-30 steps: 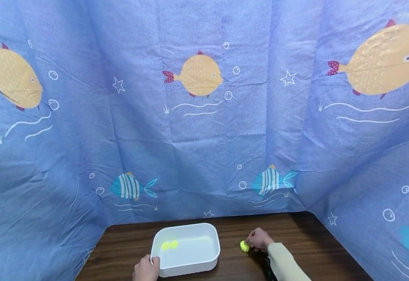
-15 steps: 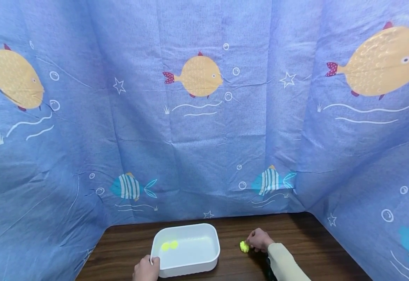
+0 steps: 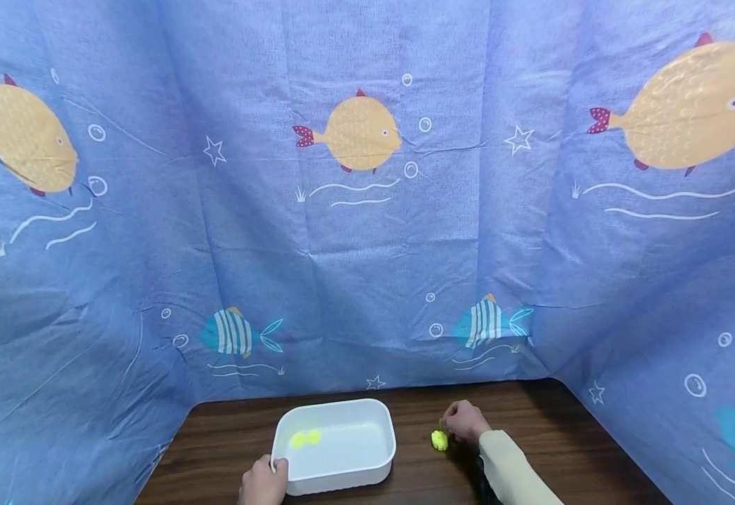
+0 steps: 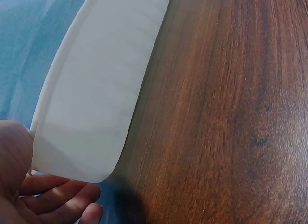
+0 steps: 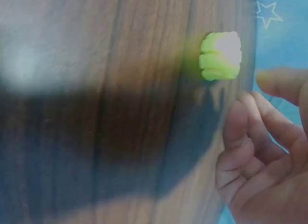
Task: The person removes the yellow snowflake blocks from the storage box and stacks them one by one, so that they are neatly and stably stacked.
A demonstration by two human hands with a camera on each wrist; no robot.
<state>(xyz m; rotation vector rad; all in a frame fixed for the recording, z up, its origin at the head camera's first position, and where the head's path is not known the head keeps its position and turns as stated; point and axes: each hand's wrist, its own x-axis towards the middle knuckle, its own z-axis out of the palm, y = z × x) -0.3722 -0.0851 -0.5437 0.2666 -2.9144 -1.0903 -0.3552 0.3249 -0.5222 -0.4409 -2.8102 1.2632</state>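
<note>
My left hand (image 3: 263, 481) grips the near left corner of a white plastic tub (image 3: 342, 484). In the left wrist view, the thumb is at the rim of the tub (image 4: 96, 89) and the fingers (image 4: 62, 197) curl beneath its end. Two yellow scalloped pieces (image 3: 305, 439) lie inside the tub on its left side. A yellow-green ridged piece with a scalloped outline (image 3: 440, 440) sits on the table to the right of the tub. My right hand (image 3: 466, 422) is just beyond it; in the right wrist view, thumb and fingers (image 5: 236, 123) are apart from the ridged piece (image 5: 220, 56), holding nothing visible.
The dark wood-grain table (image 3: 563, 449) carries everything. Blue fish-print cloth (image 3: 367, 280) hangs behind and along both sides. The tub's walls stand between its inside and the ridged piece.
My right hand has drawn back slightly, away from the ridged piece its fingertips were at. The left hand and tub have kept their places.
</note>
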